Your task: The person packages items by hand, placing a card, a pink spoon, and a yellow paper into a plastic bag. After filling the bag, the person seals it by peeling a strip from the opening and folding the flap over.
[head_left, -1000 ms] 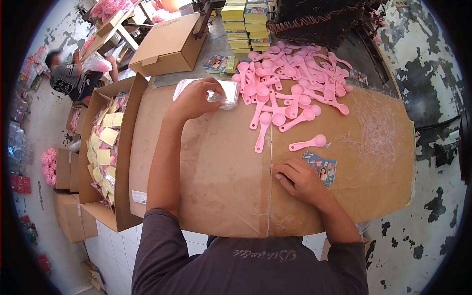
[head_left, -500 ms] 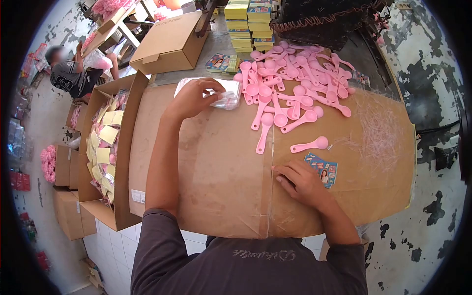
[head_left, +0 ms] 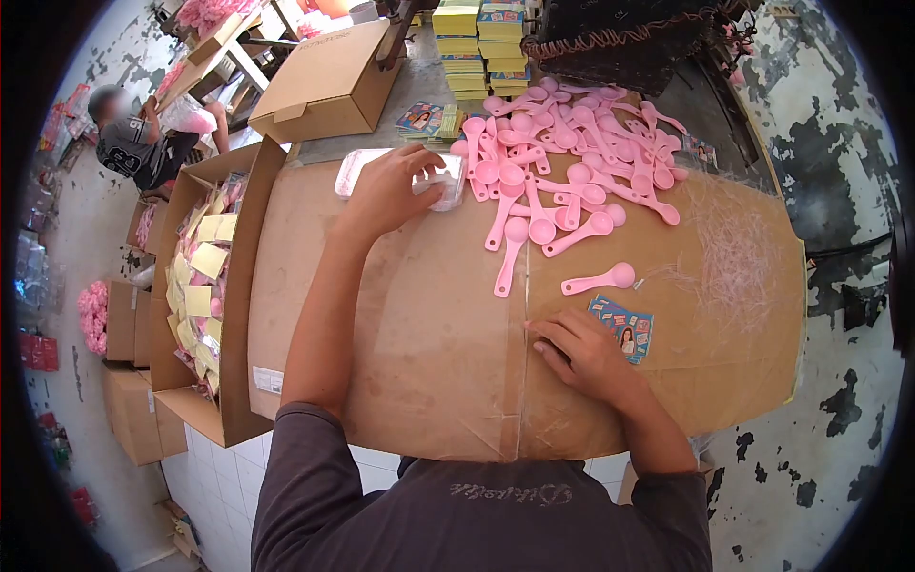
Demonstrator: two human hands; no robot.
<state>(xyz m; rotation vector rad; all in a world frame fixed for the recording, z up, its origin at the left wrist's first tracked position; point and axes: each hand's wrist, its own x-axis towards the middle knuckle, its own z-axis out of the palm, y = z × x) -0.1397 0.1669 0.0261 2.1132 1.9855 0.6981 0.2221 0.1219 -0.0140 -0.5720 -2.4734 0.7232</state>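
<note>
Lower centre: my right hand flat on cardboard, fingers loosely spread, touching printed card. Just beyond: lone pink spoon. Upper centre: my left hand curled on clear bag stack, pinching top bag. I judge bag pickup underway; next move needs one bag peeled free.

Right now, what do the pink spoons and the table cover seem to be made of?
Pink spoons: probably moulded plastic, smooth and slightly glossy, in one even colour.
Table cover: brown cardboard, matte, with a taped seam down its middle.
</note>
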